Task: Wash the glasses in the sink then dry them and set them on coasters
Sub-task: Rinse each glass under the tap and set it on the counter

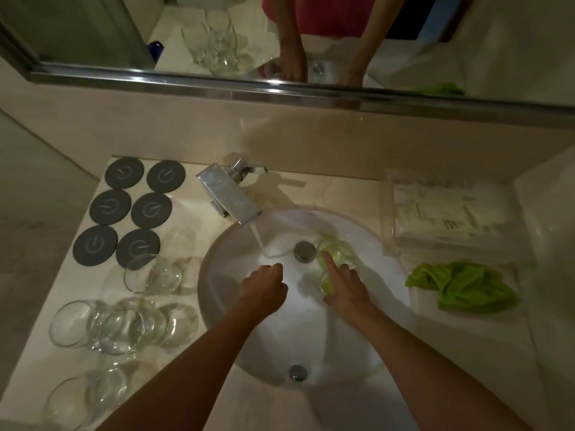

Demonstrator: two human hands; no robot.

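head view | right hand (343,286) holds a yellow-green-tinted glass (331,255) in the sink (217,275) beside the tap stream (259,244), likely to rinse it, index finger straight | left hand (264,283) curled, apparently empty | 6 coasters (124,172) bare, glasses (152,273) waiting left | held glass's outline unclear.

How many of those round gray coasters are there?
6, all on the counter left of the sink, in three rows of two: back pair, middle pair, front pair. A glass overlaps the front right one.
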